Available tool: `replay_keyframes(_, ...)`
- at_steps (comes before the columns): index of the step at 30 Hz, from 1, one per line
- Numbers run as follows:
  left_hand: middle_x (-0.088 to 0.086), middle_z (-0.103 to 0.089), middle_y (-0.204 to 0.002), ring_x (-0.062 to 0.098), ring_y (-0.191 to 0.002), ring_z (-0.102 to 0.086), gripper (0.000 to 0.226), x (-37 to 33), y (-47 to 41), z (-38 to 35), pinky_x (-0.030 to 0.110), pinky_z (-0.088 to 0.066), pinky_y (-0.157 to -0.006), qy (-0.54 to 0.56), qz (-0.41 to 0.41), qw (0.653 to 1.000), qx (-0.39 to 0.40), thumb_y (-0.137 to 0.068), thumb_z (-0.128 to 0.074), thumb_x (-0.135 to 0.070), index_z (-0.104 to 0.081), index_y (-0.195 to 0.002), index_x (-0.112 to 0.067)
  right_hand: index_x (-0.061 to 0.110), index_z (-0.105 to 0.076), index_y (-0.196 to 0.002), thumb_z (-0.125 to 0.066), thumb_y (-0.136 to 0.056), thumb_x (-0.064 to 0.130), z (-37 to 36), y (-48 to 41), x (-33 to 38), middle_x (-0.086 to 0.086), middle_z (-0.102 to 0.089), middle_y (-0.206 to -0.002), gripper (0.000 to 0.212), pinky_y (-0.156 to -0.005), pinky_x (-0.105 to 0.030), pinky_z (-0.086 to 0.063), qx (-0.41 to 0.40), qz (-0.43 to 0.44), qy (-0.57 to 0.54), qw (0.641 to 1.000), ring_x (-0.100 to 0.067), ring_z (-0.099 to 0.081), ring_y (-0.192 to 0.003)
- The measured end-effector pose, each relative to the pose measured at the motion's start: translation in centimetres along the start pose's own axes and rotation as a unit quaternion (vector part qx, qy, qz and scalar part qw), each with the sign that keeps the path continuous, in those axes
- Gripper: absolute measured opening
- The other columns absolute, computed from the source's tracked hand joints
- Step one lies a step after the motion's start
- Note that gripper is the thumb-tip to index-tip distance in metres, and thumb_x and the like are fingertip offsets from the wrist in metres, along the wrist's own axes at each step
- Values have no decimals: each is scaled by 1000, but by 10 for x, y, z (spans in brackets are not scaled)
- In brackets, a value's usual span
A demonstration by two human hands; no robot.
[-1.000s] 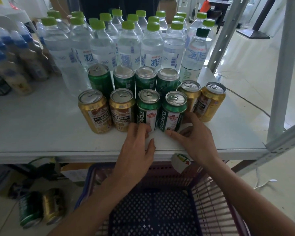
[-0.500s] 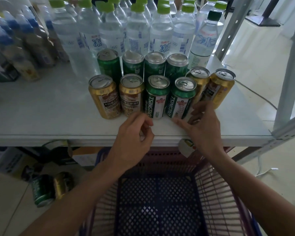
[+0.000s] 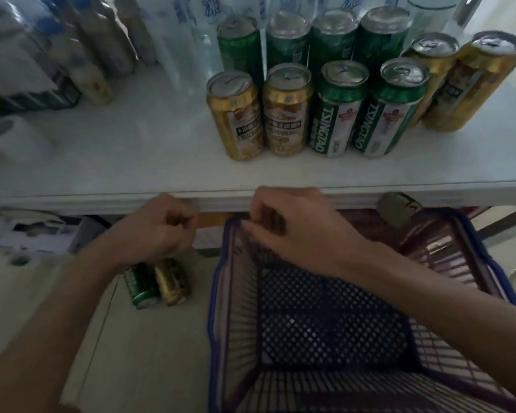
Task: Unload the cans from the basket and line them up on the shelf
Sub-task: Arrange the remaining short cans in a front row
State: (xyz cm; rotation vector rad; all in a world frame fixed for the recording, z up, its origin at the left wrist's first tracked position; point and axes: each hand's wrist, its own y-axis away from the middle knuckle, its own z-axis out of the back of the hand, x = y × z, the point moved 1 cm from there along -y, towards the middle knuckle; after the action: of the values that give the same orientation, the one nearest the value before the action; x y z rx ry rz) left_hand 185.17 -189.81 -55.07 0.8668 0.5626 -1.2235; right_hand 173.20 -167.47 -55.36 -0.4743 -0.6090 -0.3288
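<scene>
Ten cans (image 3: 337, 114) stand upright on the white shelf (image 3: 116, 162) in the upper right of the frame. The front row has two gold then two green, four green ones stand behind, and two more gold sit at the far right, all packed close in front of the water bottles (image 3: 203, 31). The basket (image 3: 213, 293) in the lower centre and right shows only its bare mesh bottom, so the unloading looks done. A green can (image 3: 140, 286) and a gold can (image 3: 172, 283) lie on their sides, touching, on the floor (image 3: 36, 281) just left of the basket and under the shelf edge. They seem to be what is left to place. The left hand (image 3: 161, 228) hangs directly above them, fingers curled in with nothing visible inside. The right hand (image 3: 289, 231) sits over the basket's far left corner with its fingers bent down. Blur hides whether it grips the rim or only hovers there. To do this well, the left hand should open wide and wrap one can round its middle. It should then bring the can out from under the shelf lip before lifting it. The can should be set upright on the bare shelf just left of the front gold can, label forward and in line, lowered gently so the tight row is not knocked.
</scene>
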Motion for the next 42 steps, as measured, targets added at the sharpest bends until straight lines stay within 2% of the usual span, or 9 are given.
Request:
replay_keyframes(5,10,-38,-43,18,-33,-34,13,96,18,16,20,-26,-42,68,315,939,119,-52,-55,-3,-46,-44,-9,10,-60,-83,-62,-97,22,-118,-33,39,-7,-64,-83,18,-64,-40,-56,251,8,13,968,-22,-64,-74)
replay_keyframes(7,9,-59,-55,21,-40,-54,9,136,18,8,20,-33,-45,-7,386,913,133,-62,-65,-16,-59,-60,-10,8,-55,-75,-62,-97,18,-174,-45,44,-9,-58,-76,25,-53,-35,-50,346,-15,22,938,-23,-58,-65)
replay_keyframes(9,5,-76,-79,16,-58,-72,15,176,18,-3,22,-46,-49,-89,439,891,71,-87,-62,-30,-67,-89,-15,5,-59,-83,-60,-99,20,-229,-56,42,-4,-53,-75,22,-50,-26,-39,432,-54,38,899,-14,-46,-61)
replay_keyframes(12,20,-75,-91,28,-68,-72,27,228,21,-16,38,-62,-58,-155,434,880,-110,-94,-61,-34,-59,-90,-7,4,-58,-134,-57,-100,30,-296,-67,23,-13,-62,-124,43,-79,-31,-46,485,-134,57,862,-25,-61,-97)
replay_keyframes(18,26,-68,-107,38,-97,-68,24,271,14,-46,41,-53,-77,-127,434,860,-235,-94,-59,-27,-61,-94,-3,12,-30,-157,-70,-88,42,-355,-70,-12,-18,-53,-146,86,-108,-45,-44,479,-184,114,851,-38,-56,-128)
replay_keyframes(23,23,-70,-98,36,-92,-70,25,287,13,-53,39,-52,-69,-152,444,850,-240,-92,-61,-23,-56,-73,-8,11,-31,-156,-60,-98,35,-354,-66,-14,-19,-53,-142,69,-104,-41,-46,402,-172,95,894,-37,-55,-127)
replay_keyframes(27,21,-69,-115,36,-106,-68,26,301,15,-54,40,-55,-85,-144,462,842,-238,-94,-60,-25,-70,-112,-9,9,-41,-151,-69,-93,18,-368,-81,3,-18,-51,-146,65,-106,-41,-46,492,-137,85,855,-30,-58,-120)
replay_keyframes(30,25,-67,-115,37,-106,-67,27,303,17,-62,39,-52,-82,-119,459,837,-272,-93,-61,-17,-68,-113,-1,14,-30,-161,-57,-103,16,-382,-82,4,-11,-31,-164,64,-117,-42,-34,566,-101,128,808,-30,-43,-140)
replay_keyframes(42,24,-58,-134,38,-123,-59,49,279,20,-61,44,-49,-101,22,503,814,-289,-94,-69,-24,-53,-135,-2,9,-33,-156,-53,-105,18,-365,-80,12,-17,-38,-157,56,-114,-45,-37,505,-148,140,838,-34,-42,-142)
